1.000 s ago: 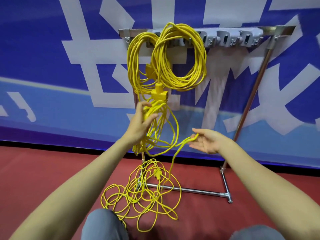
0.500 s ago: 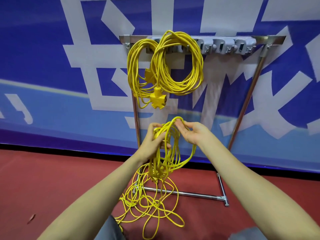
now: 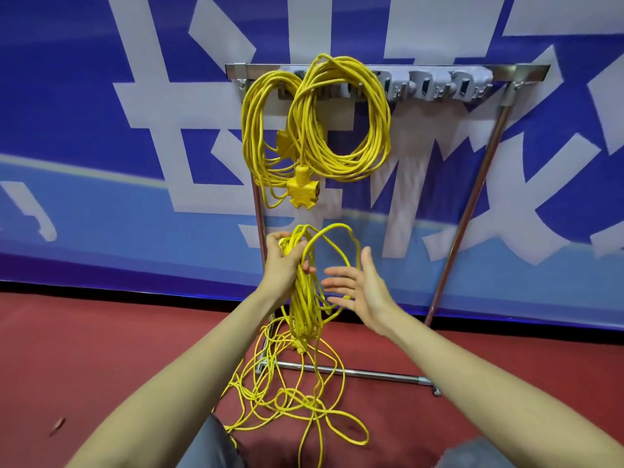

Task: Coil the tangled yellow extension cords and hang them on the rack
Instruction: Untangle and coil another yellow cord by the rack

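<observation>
A big blue banner with white shapes fills the background, and under it lies a red floor. On the floor, in front of the banner, stands a metal rack with a top bar, two legs and a low cross bar. Two yellow coils already hang side by side from the left part of the top bar, and they overlap a little. Under the rack's left leg, a loose cord lies on the floor in many tangled loops, and it reaches almost to the person's knees at the bottom edge. From this tangle the cord goes up into a long bundle that hangs below the coils. The left hand grips the bundle near its top, with the fingers closed around the strands, and one wide loop stands out to the right above the hand. The right hand is just beside the bundle, its palm turned toward it and its fingers straight and spread; it holds nothing. A yellow socket block hangs from the coils, a little above the left hand. Grey hooks sit free on the right part of the top bar.
</observation>
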`<state>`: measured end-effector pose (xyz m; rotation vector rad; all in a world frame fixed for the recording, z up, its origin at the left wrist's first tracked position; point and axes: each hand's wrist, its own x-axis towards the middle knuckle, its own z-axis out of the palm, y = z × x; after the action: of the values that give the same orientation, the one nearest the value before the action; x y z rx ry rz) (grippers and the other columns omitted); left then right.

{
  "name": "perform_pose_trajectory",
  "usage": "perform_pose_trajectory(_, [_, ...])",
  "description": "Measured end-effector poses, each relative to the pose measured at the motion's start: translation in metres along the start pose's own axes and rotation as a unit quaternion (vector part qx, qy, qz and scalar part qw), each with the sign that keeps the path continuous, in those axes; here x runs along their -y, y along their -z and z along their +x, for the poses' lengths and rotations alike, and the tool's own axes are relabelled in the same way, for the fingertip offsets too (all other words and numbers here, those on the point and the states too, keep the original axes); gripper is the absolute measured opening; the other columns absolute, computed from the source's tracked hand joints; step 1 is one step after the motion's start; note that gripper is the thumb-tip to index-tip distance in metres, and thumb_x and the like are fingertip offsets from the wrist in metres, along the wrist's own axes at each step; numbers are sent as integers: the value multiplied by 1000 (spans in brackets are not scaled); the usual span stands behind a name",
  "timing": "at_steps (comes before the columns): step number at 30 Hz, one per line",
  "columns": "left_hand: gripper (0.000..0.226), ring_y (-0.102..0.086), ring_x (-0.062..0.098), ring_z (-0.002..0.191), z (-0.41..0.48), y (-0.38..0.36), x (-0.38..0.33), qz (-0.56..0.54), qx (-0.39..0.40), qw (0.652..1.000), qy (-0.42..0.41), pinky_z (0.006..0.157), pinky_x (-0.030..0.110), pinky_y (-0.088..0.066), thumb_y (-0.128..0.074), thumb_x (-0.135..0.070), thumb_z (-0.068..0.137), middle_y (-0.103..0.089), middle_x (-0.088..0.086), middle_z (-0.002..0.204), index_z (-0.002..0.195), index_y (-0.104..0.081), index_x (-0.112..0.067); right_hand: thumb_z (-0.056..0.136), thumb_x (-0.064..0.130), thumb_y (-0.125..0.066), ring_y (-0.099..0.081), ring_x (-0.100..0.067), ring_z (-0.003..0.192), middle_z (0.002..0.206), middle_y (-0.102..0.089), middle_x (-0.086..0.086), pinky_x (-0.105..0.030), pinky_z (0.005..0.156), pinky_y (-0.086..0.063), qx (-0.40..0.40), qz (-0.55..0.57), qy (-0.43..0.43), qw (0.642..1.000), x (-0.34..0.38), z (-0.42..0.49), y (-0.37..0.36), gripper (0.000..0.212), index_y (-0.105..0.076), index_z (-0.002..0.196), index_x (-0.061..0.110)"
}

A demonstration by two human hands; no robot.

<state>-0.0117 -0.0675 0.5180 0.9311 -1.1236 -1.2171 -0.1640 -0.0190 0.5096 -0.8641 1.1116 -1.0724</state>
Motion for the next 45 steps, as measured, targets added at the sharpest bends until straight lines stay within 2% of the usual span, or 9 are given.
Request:
perform_pose_trajectory(3, [25,-49,8,44,1,-3,-4,-13,-17,1000,4,50,27,-54,-52,-7,98,-56,2,77,111,-31,-12,99,21,-47,-59,-5,75,86,-64,-4,-21,77,-47,32,-175,47,983,-18,5,-15,29,-62,110,-1])
perform_pose_trajectory(5, [25,-50,9,45,0,-1,-4,-6,-15,1000,3,50,27,-54,-53,-8,98,-55,3,75,110,-32,-14,91,0,-54,-53,7,60,77,-58,2,-11,66,-42,28,-283,100,953,-24,13,-20,22,-61,112,-3])
perform_pose_trajectory(10, [26,-54,10,45,-3,2,-2,-6,-20,1000,1,50,29,-56,-52,-8,98,-55,7,81,112,-31,-12,90,5,-54,-44,-2,59,74,-49,8,-13,59,-39,29,-377,150,913,-23,12,-21,16,-56,105,9])
perform_pose_trajectory(14, [24,-69,17,64,0,8,-1,-10,-15,1000,2,57,31,-58,-52,-5,98,-60,7,93,106,-35,-19,89,-3,-51,-51,-15,58,71,-48,-1,-30,59,-50,-21,-280,131,951,-7,9,-21,15,-51,97,10])
perform_pose_trajectory(22, [24,-71,22,73,-1,20,-3,50,65,997,-17,64,32,-59,-52,-5,98,-59,7,105,108,-37,-21,90,-5,-50,-65,-15,52,73,-56,-11,-25,52,-56,-30,128,26,991,71,-1,-3,16,-56,78,4])
perform_pose_trajectory(28, [29,-69,20,78,-5,10,-5,45,66,997,-10,67,34,-59,-56,-11,97,-61,14,109,119,-37,-13,88,-11,-51,-66,-28,72,71,-55,-11,-36,69,-60,63,-78,5,995,70,1,-34,22,-50,72,4])
perform_pose_trajectory(31, [33,-68,17,84,-5,9,-8,82,74,994,-9,69,29,-58,-58,-16,96,-63,15,108,123,-39,-12,88,-7,-54,-63,-21,66,74,-58,-12,-29,58,-59,39,-151,0,988,68,5,-38,20,-48,78,8])
perform_pose_trajectory(36, [21,-66,24,58,-9,0,-16,28,119,992,38,55,37,-58,-52,-14,100,-67,7,78,113,-36,-17,81,2,-65,-49,-8,64,68,-54,0,-23,54,-33,-24,-261,48,964,71,10,-35,20,-52,75,15])
perform_pose_trajectory(45, [22,-54,14,51,-9,3,-22,47,146,987,43,52,30,-52,-49,-19,101,-54,10,86,118,-37,-13,85,7,-64,-45,-6,56,66,-59,0,-21,55,-31,-17,-168,28,985,74,12,-35,14,-63,74,15])
